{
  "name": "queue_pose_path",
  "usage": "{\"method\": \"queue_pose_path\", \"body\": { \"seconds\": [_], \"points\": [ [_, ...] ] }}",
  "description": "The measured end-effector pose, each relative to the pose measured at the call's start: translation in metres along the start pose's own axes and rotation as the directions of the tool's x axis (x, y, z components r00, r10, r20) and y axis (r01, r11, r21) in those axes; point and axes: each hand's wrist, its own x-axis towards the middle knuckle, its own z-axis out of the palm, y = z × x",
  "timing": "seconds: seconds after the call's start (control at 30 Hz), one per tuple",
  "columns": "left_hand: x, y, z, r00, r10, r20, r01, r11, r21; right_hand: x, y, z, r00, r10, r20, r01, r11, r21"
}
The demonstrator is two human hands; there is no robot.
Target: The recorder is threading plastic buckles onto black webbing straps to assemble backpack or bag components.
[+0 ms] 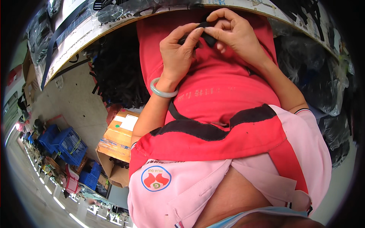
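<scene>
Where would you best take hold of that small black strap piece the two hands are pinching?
Probably by the free end of the black strap piece, coming from below. Its upper part is covered by the right hand and the left hand, so only that flat lower end is open to pinch.

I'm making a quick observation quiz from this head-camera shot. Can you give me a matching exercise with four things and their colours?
Things:
1. bangle on the left wrist
2. strap piece pinched by both hands
3. apron
4. crates on the floor

Colours:
A. black
B. blue
C. pale green
D. red

Pairs: 1-C, 2-A, 3-D, 4-B

The left hand and right hand hold the strap piece together.
</scene>
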Motion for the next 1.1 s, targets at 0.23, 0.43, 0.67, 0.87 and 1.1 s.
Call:
{"method": "queue_pose_path", "body": {
  "seconds": [0.23,0.43,0.67,0.87,1.1],
  "points": [
    [-0.004,0.002,-0.009,0.997,0.067,0.036,-0.066,0.998,-0.019,0.016,0.025,-0.022,0.889,0.237,0.392,-0.346,0.909,0.234],
    [-0.029,0.043,-0.069,0.976,-0.018,0.215,-0.026,0.979,0.201,0.033,0.027,-0.008,0.963,0.166,0.214,-0.182,0.981,0.061],
    [-0.104,0.092,-0.189,0.858,-0.036,-0.513,0.197,0.944,0.263,0.037,0.038,-0.004,0.954,0.144,0.262,-0.115,0.986,-0.123],
    [-0.064,0.058,-0.09,0.976,-0.207,-0.062,0.213,0.968,0.13,0.029,0.017,0.051,0.837,0.122,0.533,-0.035,0.985,-0.171],
    [-0.039,0.02,-0.044,0.909,-0.253,0.331,0.32,0.933,-0.166,0.024,0.018,0.034,0.823,0.245,0.513,-0.166,0.966,-0.196]
  ]
}}
